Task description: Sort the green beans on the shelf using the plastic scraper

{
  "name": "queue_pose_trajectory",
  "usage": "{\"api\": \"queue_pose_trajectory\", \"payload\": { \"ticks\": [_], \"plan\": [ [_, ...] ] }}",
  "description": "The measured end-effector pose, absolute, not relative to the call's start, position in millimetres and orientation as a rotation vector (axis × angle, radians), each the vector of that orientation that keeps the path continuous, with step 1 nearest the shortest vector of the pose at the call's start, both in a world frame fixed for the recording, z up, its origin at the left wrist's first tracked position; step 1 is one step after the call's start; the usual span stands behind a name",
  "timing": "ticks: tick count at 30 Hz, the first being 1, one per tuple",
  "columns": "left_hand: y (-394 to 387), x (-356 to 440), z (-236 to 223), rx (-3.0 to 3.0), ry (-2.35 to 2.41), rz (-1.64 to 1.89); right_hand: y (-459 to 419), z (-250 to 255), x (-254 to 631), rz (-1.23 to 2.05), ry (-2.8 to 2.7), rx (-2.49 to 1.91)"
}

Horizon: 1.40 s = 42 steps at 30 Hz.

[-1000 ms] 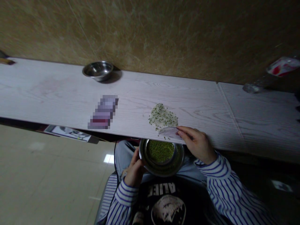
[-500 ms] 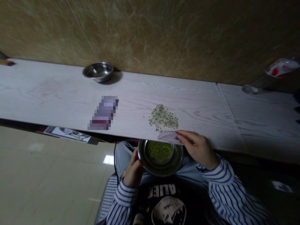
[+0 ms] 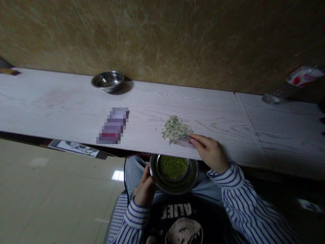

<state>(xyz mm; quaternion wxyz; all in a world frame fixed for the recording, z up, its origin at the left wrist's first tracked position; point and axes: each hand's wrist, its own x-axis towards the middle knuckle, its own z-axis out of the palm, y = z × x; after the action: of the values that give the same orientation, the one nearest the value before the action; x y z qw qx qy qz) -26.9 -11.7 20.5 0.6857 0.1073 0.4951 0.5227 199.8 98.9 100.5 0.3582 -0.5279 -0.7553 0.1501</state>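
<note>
My left hand (image 3: pixel 146 188) is closed on the left rim of a steel bowl (image 3: pixel 175 188), held over my lap just below the table's front edge. Small green beans (image 3: pixel 174 166), which look like mung beans, cover its bottom. Above the bowl, my right hand (image 3: pixel 210 151) pinches a thin, translucent, rounded plastic piece (image 3: pixel 185 138) between thumb and fingers. That piece meets the near side of a pile (image 3: pixel 176 128) of white grains mixed with green beans, spread on the table. Its lower edge is hard to make out against the grains.
A second steel bowl (image 3: pixel 108 81) stands against the wall at the back. Left of the pile lies a blurred-out rectangular object (image 3: pixel 113 126). A clear plastic bottle (image 3: pixel 291 83) with a red and white label is at the right. The pale wooden table (image 3: pixel 215 112) has a seam there.
My right hand has moved the plastic piece from the table's front edge forward onto the near part of the pile. My left hand still holds the bowl in place.
</note>
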Motion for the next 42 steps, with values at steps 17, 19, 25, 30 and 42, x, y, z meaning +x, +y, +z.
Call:
{"api": "queue_pose_trajectory", "payload": {
  "ticks": [17, 19, 25, 30, 42],
  "plan": [
    [-10.9, -24.3, 23.9, 0.179, 1.116, 1.182, 100.4, 96.7, 201.8, 0.445, -1.834, -1.432],
    [-11.3, -24.6, 22.2, 0.178, 1.107, 1.184, 97.5, 98.2, 200.6, 0.457, -1.849, -1.424],
    [-12.0, -24.3, 17.4, 0.214, 1.141, 1.170, 88.7, 98.3, 206.1, 0.535, -1.873, -1.420],
    [-12.0, -24.3, 16.5, 0.227, 1.138, 1.161, 87.4, 95.8, 212.3, 0.554, -1.804, -1.430],
    [-12.3, -24.9, 15.2, 0.198, 1.143, 1.151, 81.3, 92.9, 214.9, 0.571, -1.846, -1.433]
  ]
}}
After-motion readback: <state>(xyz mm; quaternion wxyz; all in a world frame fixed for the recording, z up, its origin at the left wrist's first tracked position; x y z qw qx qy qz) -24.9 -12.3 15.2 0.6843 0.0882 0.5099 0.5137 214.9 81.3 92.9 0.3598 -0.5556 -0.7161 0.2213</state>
